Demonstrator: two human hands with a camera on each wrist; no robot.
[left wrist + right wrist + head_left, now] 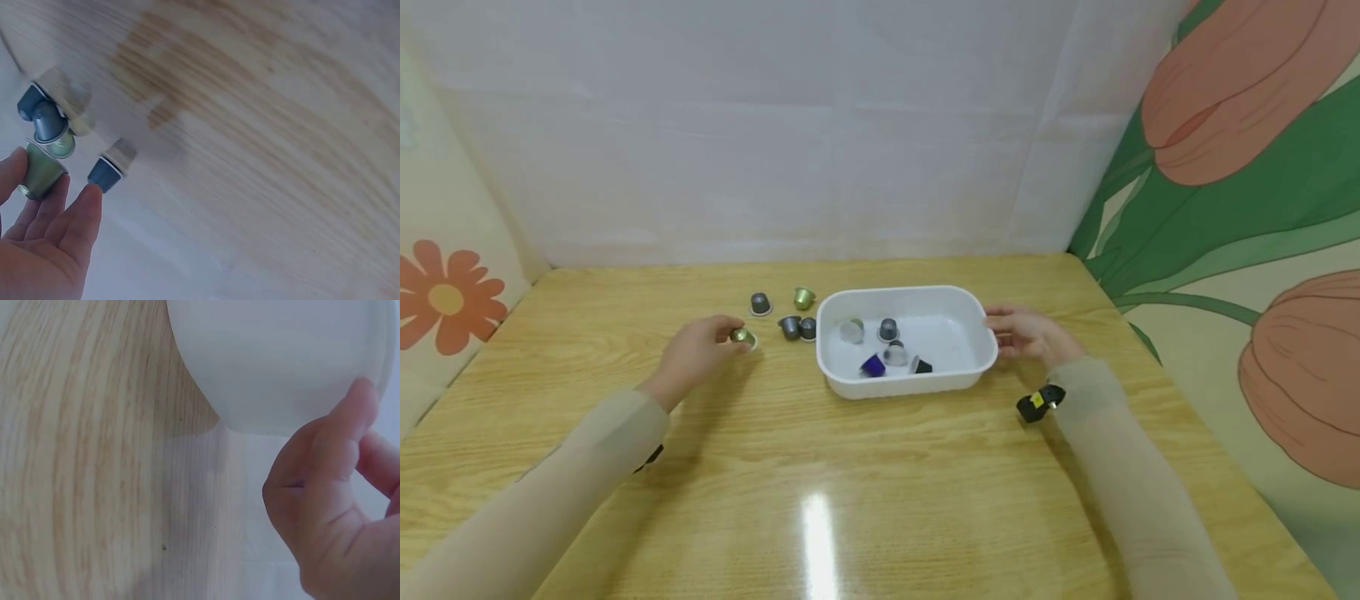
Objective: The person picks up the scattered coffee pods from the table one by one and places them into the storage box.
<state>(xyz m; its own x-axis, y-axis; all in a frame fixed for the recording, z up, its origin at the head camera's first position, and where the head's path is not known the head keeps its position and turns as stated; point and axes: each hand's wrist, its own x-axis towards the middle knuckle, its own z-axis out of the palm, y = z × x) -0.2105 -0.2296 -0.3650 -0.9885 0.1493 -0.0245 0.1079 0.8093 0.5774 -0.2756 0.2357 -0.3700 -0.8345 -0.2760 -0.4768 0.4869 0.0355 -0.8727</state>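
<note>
My left hand (pixel 696 354) pinches a green coffee capsule (pixel 42 172) between thumb and fingers, just above the table, left of a white plastic tray (pixel 910 383). In the left wrist view, a dark grey capsule (pixel 105 175) lies near its fingertips. My right hand (pixel 1030 333) holds the tray's right end, its fingers against the outer wall near the rim. Inside the tray lie a purple capsule (pixel 873 366), a grey capsule (pixel 888 329), a black one (pixel 922 366) and pale, clear-looking ones (pixel 851 332).
Between my left hand and the tray stand a green capsule (pixel 804 298) and several dark grey capsules (pixel 790 327). A white cloth (pixel 775 167) hangs behind the wooden table (pixel 760 483). A flower-patterned panel (pixel 1240 250) borders the right side.
</note>
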